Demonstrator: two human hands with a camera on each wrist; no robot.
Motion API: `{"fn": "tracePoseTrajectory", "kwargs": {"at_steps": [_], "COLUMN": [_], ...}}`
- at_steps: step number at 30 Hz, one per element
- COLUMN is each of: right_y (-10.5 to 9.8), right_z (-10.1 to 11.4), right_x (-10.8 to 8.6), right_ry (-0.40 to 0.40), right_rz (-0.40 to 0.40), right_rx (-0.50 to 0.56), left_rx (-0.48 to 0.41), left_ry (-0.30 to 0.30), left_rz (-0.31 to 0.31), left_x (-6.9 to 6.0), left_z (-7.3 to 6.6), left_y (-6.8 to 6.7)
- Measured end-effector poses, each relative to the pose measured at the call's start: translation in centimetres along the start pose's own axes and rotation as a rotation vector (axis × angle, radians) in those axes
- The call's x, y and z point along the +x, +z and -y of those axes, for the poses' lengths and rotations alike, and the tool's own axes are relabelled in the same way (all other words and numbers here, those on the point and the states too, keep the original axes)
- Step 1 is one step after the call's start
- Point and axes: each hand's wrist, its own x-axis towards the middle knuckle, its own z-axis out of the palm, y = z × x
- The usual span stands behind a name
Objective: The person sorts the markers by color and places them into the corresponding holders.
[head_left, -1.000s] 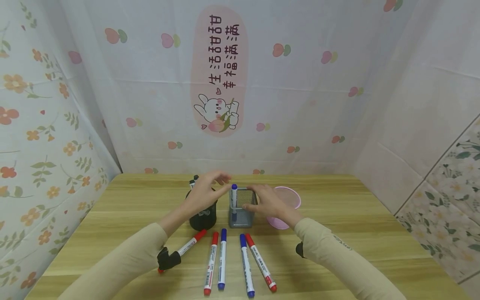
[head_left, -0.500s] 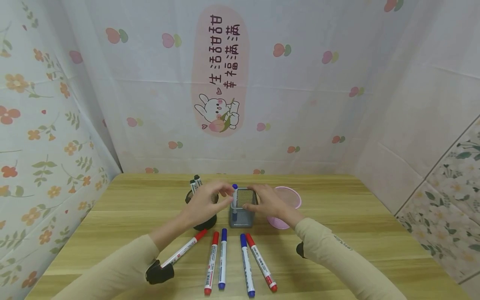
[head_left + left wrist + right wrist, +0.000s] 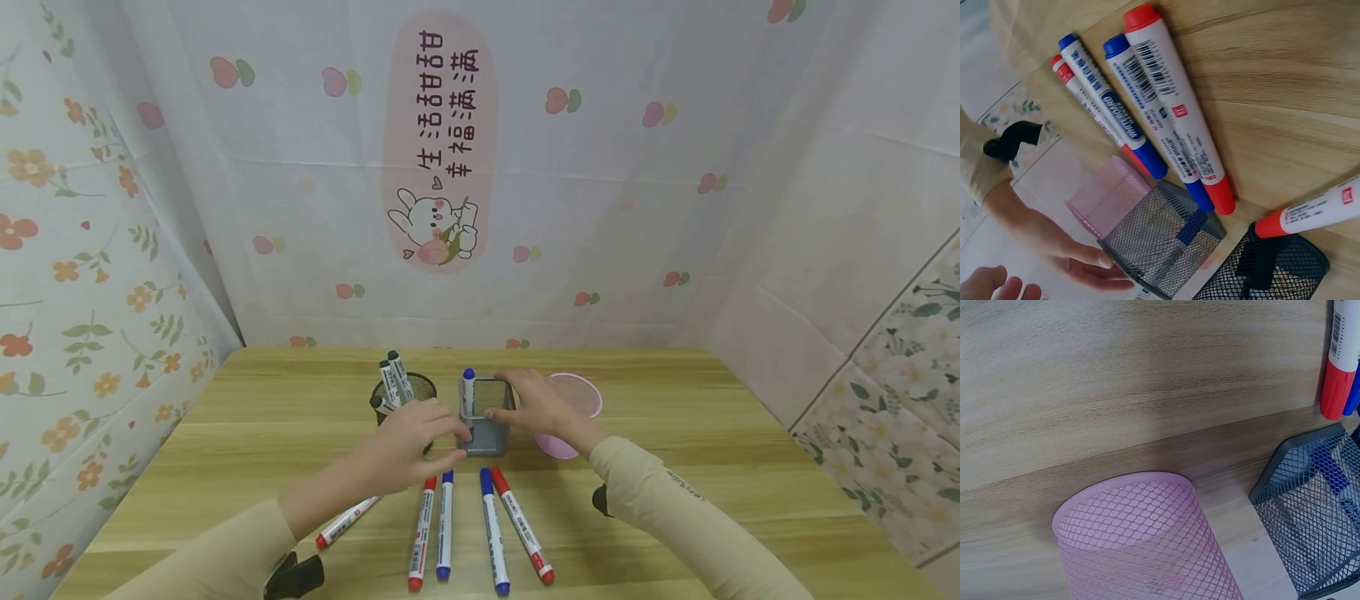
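A grey square mesh pen holder (image 3: pixel 483 437) stands mid-table with one blue-capped marker (image 3: pixel 468 392) upright in it. My right hand (image 3: pixel 536 400) holds this holder by its right side, thumb toward the front and fingers toward the back rim. Bent but holding nothing, my left hand (image 3: pixel 412 446) hovers in front of the holders, over the upper ends of a red marker (image 3: pixel 422 533) and a blue marker (image 3: pixel 445 533). Another blue marker (image 3: pixel 493 533) and red marker (image 3: pixel 525 529) lie to their right. The left hand partly hides a slanted red marker (image 3: pixel 347 523).
A black round mesh holder (image 3: pixel 382 388) with several black-capped markers (image 3: pixel 390 379) stands at left. To the right of the grey holder is a pink mesh holder (image 3: pixel 558 447), partly behind the right hand. A curtain (image 3: pixel 600 250) hangs behind the table's far edge.
My left hand has come down and toward me from beside the upright blue marker, uncovering the black holder's markers. The right hand stays at the grey holder.
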Motion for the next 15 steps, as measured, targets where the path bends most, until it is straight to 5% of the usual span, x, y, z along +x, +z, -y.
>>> {"fn": "tracePoseTrajectory", "kwargs": {"at_steps": [4, 9, 15], "right_y": [0.0, 0.0, -0.1], "right_z": [0.0, 0.1, 0.1], "right_x": [0.0, 0.0, 0.0], "right_ry": [0.004, -0.003, -0.002], "right_rz": [0.001, -0.003, 0.006], "right_rx": [0.000, -0.012, -0.008], "left_rx": [0.186, 0.323, 0.434], "left_ry": [0.137, 0.216, 0.310], "left_rz": [0.157, 0.388, 0.507], "left_x": [-0.6, -1.5, -2.5], "left_z": [-0.4, -1.2, -2.1], "left_y": [0.4, 1.3, 2.7]}}
